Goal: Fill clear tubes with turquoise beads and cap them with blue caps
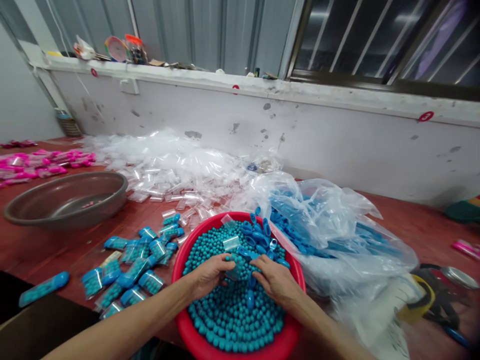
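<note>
A red basin (183,260) full of round teal beads (225,320) stands in front of me. Above the beads, my left hand (210,275) is closed on a small clear plastic case (236,267) with teal beads inside. My right hand (275,277) pinches a blue plastic cap (254,255) close to the case's right side; whether they touch is hard to make out. Another blue cap (250,299) lies on the beads below my right fingers. Several loose blue caps (258,235) are heaped at the basin's back right, beside an empty clear case (231,243).
Filled blue-capped cases (137,262) lie left of the basin; one (44,289) is at the table edge. Clear cases (168,165) are piled behind. A plastic bag (326,215) of blue parts sits right, near tape (422,300). A grey basin (67,200) and pink items (45,162) stand left.
</note>
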A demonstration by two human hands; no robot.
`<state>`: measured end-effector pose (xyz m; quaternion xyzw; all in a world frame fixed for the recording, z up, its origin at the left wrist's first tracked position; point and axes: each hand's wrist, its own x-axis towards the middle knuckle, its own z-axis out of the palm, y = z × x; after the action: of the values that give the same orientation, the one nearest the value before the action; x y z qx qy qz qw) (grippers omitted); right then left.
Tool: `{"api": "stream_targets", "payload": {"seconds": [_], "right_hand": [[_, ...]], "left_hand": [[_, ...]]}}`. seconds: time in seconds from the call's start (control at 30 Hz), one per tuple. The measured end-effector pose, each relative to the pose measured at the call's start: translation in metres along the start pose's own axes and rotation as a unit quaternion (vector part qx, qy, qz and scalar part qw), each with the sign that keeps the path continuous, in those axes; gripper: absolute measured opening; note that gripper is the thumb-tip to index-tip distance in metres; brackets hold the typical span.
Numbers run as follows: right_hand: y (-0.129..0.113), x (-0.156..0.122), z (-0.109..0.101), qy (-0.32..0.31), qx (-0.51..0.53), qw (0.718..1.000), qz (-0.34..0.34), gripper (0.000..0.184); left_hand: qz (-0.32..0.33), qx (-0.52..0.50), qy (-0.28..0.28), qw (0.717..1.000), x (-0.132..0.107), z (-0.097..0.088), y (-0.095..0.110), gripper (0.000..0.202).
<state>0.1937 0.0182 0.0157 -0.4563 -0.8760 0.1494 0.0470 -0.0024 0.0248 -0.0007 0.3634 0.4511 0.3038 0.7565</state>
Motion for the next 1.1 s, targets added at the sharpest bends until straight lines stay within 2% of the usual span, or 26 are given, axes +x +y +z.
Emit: {"api": "stream_targets", "payload": {"seconds": [0.07,0.1,0.2,0.3,0.37,0.43,0.53,0.63,0.77,0.87,1.0,1.1], "right_hand": [[-0.01,0.005,0.004,-0.008,-0.053,0.994,0.097,0.03],[-0.017,0.007,0.008,-0.027,-0.075,0.99,0.118,0.031],[-0.032,0.01,0.019,-0.056,-0.098,0.988,0.101,0.02],[-0.029,0.012,0.017,-0.057,-0.09,0.992,0.067,0.017],[-0.018,0.013,0.009,-0.041,-0.053,0.996,0.065,0.02],[-0.008,0.014,-0.002,0.008,0.015,0.997,0.073,0.024],[-0.003,0.016,-0.011,0.055,0.108,0.991,0.059,0.028],[-0.01,0.014,-0.013,0.031,0.096,0.994,0.033,0.029],[-0.012,0.005,-0.019,-0.018,-0.01,1.0,0.013,0.023],[-0.006,-0.001,-0.026,-0.048,-0.005,0.999,0.012,0.017],[-0.005,0.001,-0.024,0.039,0.103,0.992,0.056,0.017],[-0.011,0.006,-0.012,0.096,0.178,0.979,0.022,0.023]], "left_hand": [[0.019,0.008,0.024,1.0,-0.001,0.001,-0.002,0.029],[0.039,0.018,0.032,0.999,-0.001,0.001,-0.004,0.028],[0.12,0.078,0.059,0.988,0.0,0.001,-0.007,0.023],[0.164,0.16,0.108,0.967,-0.001,0.0,-0.008,0.012],[0.152,0.176,0.106,0.967,-0.003,0.001,-0.009,0.01],[0.113,0.165,0.082,0.976,-0.006,0.002,-0.009,0.013],[0.081,0.171,0.058,0.98,-0.008,0.006,-0.009,0.015],[0.101,0.194,0.057,0.974,-0.008,0.008,-0.01,0.01],[0.093,0.223,0.06,0.969,-0.01,0.006,-0.011,0.009],[0.096,0.237,0.061,0.965,-0.012,0.004,-0.009,0.01],[0.096,0.223,0.055,0.969,-0.013,0.005,-0.009,0.011],[0.096,0.207,0.057,0.972,-0.013,0.007,-0.011,0.009]]}}
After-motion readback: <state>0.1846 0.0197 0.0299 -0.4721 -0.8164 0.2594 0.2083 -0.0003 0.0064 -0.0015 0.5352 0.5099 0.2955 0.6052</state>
